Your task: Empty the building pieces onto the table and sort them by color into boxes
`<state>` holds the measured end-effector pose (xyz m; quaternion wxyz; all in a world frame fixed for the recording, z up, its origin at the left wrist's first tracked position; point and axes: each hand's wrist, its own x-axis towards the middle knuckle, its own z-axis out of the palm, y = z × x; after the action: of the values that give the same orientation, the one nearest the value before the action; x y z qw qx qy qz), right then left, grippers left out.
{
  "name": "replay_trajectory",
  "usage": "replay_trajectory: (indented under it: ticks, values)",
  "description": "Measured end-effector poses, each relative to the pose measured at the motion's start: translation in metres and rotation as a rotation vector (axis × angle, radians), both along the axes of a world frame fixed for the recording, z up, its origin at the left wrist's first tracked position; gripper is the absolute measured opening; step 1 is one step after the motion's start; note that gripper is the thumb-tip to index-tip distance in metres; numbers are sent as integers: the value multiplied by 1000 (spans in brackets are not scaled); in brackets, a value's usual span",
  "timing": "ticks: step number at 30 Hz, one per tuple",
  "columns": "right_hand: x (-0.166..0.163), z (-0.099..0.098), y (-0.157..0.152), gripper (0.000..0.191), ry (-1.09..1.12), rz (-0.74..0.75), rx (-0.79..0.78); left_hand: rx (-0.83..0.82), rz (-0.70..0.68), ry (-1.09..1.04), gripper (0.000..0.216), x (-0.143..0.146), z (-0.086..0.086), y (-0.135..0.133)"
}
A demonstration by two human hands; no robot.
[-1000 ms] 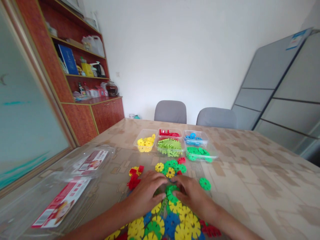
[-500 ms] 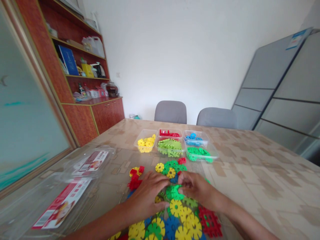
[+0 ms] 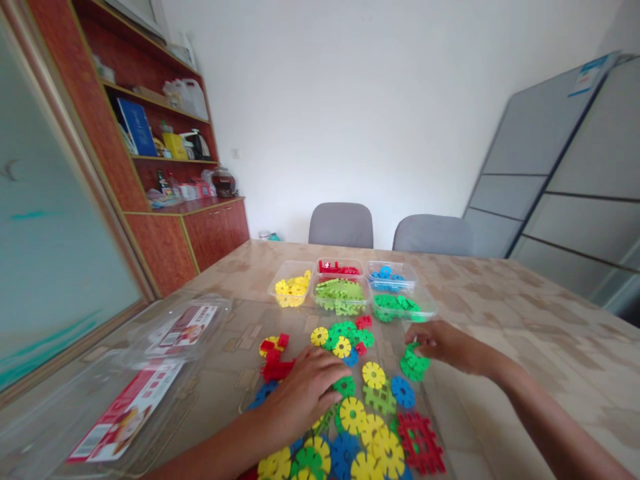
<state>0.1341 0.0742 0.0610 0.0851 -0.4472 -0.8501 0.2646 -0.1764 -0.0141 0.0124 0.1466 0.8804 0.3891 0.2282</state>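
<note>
Flat plastic gear-shaped pieces in yellow, green, blue and red lie in a loose pile on the table in front of me. My left hand rests palm down on the pile's left part, fingers curled over a green piece. My right hand is out to the right, pinching dark green round pieces just above the table. Beyond it stands the clear tub of dark green pieces, beside tubs of light green, yellow, red and blue pieces.
A clear plastic lid with a red label and a second labelled clear box lie at the left of the patterned table. Two grey chairs stand at the far edge. A wooden shelf unit fills the left wall.
My right hand has moved from the middle of the pile out to the right with green pieces pinched in it. The left hand stayed on the pile.
</note>
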Motion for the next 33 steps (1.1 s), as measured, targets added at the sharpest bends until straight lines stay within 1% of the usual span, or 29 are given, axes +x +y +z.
replay_trajectory:
  ticks: [5,10,14,17,19,21,24,30,33]
  values:
    - [4,-8,2,21,-54,-15,-57,-31,28,-13,31,1,-2,0]
    - [0,-9,0,23,-85,-49,-67,-120,85,-42,33,1,0,2]
    - [-4,-9,-3,22,-86,-76,-79,-160,89,-28,35,0,1,6]
    - [-7,-9,-3,23,-72,-68,-104,-199,85,19,36,0,6,8]
    - [-9,-11,-3,27,-64,-61,-124,-229,90,45,35,2,11,8]
    - [-9,-12,-2,30,-63,-60,-138,-249,89,61,31,3,15,9]
    - [-8,-14,-1,30,-68,-64,-155,-257,75,77,27,3,18,10]
    - [-11,-12,-4,29,-55,-62,-171,-247,67,39,27,-2,10,14]
    - [-12,-7,-6,29,-36,-29,-206,-265,103,-17,27,-3,4,13]
